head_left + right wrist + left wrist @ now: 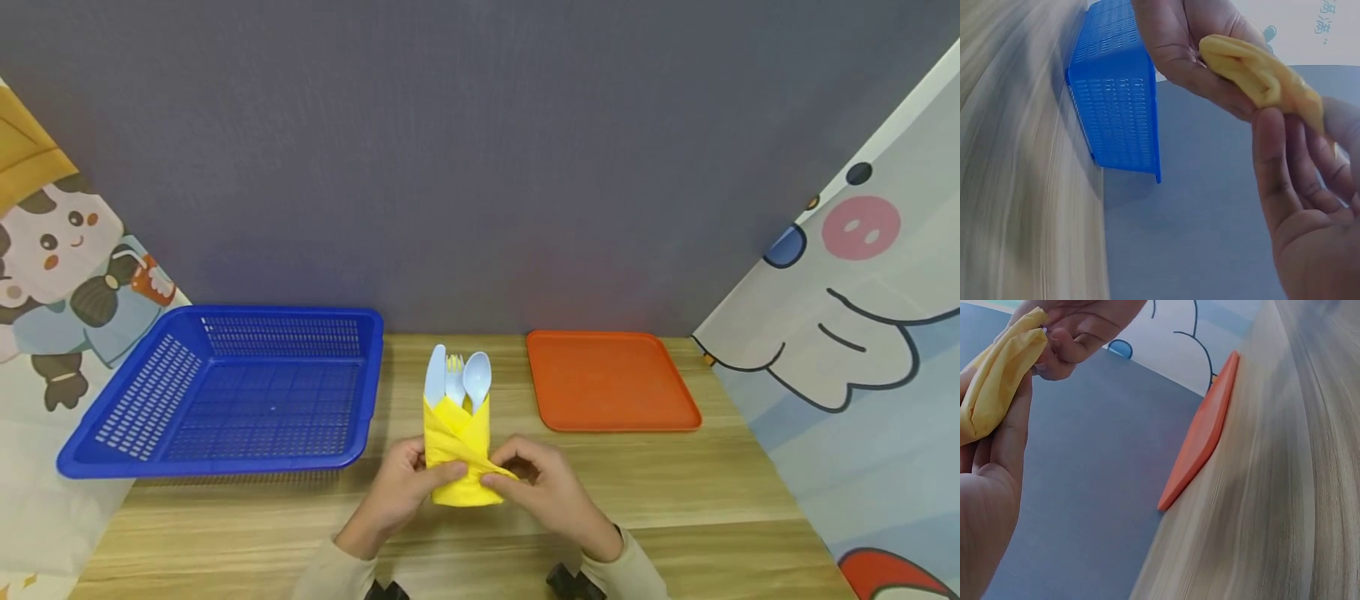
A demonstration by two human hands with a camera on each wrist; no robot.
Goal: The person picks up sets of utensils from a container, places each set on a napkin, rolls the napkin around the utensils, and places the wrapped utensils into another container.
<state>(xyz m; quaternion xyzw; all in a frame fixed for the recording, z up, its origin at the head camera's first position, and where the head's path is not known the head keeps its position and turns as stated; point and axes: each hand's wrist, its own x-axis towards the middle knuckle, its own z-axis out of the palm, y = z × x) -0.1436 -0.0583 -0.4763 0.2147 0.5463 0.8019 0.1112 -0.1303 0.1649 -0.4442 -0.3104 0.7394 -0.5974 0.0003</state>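
Observation:
A yellow napkin (459, 433) is wrapped around a light-blue knife (436, 375), fork (454, 382) and spoon (477, 377), whose upper ends stick out at the top. The left hand (408, 483) grips the bundle from its left side, thumb across the front. At the lower right, the right hand (542, 483) pinches a loose corner of the napkin between thumb and fingers. Both wrist views show the folded napkin (1004, 381) held up off the table, and the right wrist view shows the bundle's folded bottom end. The cutlery's lower parts are hidden inside the napkin.
A blue plastic basket (273, 408) with slotted walls stands on the wooden table (465, 550) at the left. To the right lies an orange tray (611, 379). A grey panel (480, 167) rises behind the table, with cartoon-printed cloths at both sides.

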